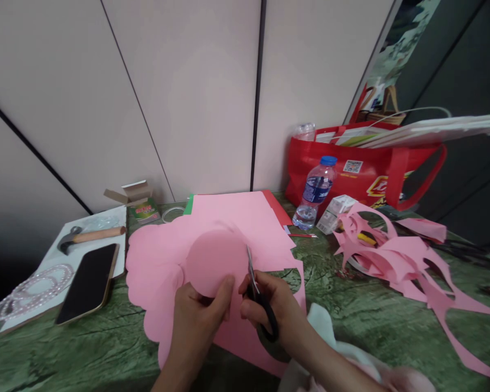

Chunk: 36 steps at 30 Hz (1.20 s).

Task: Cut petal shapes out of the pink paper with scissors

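My left hand [202, 316] pinches the lower edge of a round pink paper disc [216, 258], thumb on top. In my right hand [273, 305] is a pair of scissors [265, 310] with black handles, its blades pointing up beside the disc's right edge. I cannot tell whether the blades touch the paper. Beneath both hands lie pink paper sheets [237, 209] and, to the left, a pink paper shape with a scalloped edge [147, 261].
Pink paper scraps [392, 256] pile up at the right, near a water bottle [316, 193], a small white box [335, 212] and a red bag [351, 163]. On the left are a phone [90, 280], a hammer [92, 235], a bead string [36, 288] and an open carton [142, 207].
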Tool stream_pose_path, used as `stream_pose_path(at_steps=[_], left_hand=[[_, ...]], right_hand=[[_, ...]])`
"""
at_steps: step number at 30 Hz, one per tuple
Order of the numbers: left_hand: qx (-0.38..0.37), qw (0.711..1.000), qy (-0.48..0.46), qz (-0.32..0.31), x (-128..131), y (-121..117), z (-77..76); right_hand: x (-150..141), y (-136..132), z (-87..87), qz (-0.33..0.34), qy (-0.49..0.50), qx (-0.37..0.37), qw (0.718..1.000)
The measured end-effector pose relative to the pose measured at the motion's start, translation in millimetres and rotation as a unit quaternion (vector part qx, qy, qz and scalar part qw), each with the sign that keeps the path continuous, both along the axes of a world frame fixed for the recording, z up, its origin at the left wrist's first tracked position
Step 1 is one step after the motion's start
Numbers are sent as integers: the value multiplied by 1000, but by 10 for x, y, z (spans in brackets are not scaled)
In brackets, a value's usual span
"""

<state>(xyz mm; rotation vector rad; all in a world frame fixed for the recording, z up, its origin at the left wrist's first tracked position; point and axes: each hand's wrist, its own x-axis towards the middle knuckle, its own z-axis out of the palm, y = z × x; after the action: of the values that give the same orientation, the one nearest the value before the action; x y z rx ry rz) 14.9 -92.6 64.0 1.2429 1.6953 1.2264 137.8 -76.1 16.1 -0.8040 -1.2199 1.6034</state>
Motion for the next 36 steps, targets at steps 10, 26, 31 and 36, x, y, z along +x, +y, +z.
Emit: stream_pose_path(at_steps=[10,26,31,36], left_hand=[[12,1000,7,-1,-22,7,-27],[24,1000,-14,6,-21,-6,-15],[11,999,-42,-10,-22,8,-23],[19,997,-67,-14,-24,19,-39]], right_hand=[[-6,0,19,-6,-12,-9,1000],[-16,-10,36,-8,-5,-32,999],[-19,-6,26,1,5,-34,999],[-20,-10,28,0,5,-42,999]])
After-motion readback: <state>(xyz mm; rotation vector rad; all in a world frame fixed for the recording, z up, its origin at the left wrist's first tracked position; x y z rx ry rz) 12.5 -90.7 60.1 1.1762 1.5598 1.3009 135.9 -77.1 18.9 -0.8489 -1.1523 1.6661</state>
